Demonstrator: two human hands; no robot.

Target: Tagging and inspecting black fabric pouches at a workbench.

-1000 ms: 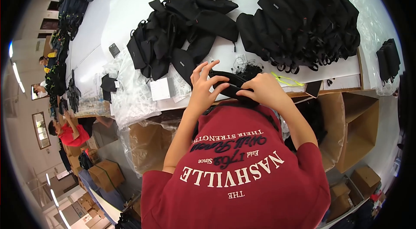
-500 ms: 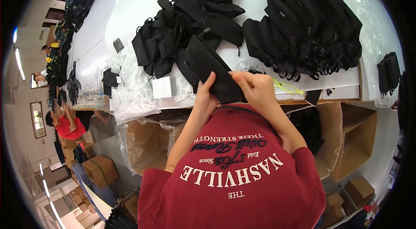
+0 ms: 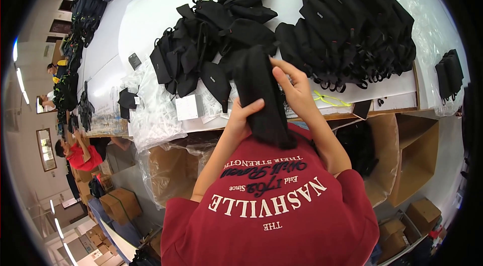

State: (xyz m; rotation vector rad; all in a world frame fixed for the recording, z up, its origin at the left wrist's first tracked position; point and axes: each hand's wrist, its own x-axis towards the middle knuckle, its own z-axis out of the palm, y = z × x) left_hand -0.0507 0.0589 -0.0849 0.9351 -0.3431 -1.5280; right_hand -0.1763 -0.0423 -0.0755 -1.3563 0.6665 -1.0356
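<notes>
A long black fabric pouch (image 3: 261, 95) is held upright in front of my chest, its lower end against my shirt. My left hand (image 3: 244, 116) grips its left side, thumb on the front and the other fingers hidden behind. At its upper right edge is my right hand (image 3: 297, 87), thumb and forefinger at the fabric, the remaining fingers partly curled. Just beyond lies a loose pile of similar black pouches (image 3: 183, 54). One pouch with a small light mark (image 3: 215, 85) sits left of the held one.
A large heap of black pouches (image 3: 352, 29) is at the right of the white table (image 3: 146, 19). Near the front edge are clear plastic wrap (image 3: 156, 120), a white box (image 3: 188, 107) and a yellow-green cord (image 3: 329, 99). Open cartons (image 3: 412, 160) stand below. A person in red (image 3: 83, 153) is far left.
The held pouch has turned more upright, with its lower end now nearer my body. My right hand has moved up along its edge and the fingers have loosened; my left hand has shifted slightly down.
</notes>
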